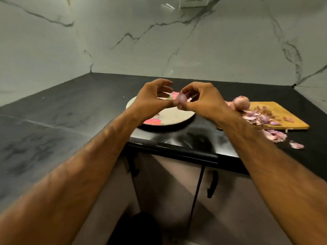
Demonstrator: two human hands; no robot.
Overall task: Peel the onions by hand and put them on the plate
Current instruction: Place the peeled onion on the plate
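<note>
Head view: small onion (pixel 180 100) held roughly upright, tip up, between both hands, over the plate (pixel 177 119). Right hand (pixel 203 101) grips it, index over thumb. Left hand (pixel 152 100) pinches its lower end, likely peel; other fingers curled clear.

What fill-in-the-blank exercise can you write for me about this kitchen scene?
1. The left hand and the right hand hold one small ____ between them.
2. The round plate lies on the ____ countertop.
3. Loose peels lie on the wooden cutting ____ to the right of the plate.

Missing words: onion; black; board.
</note>
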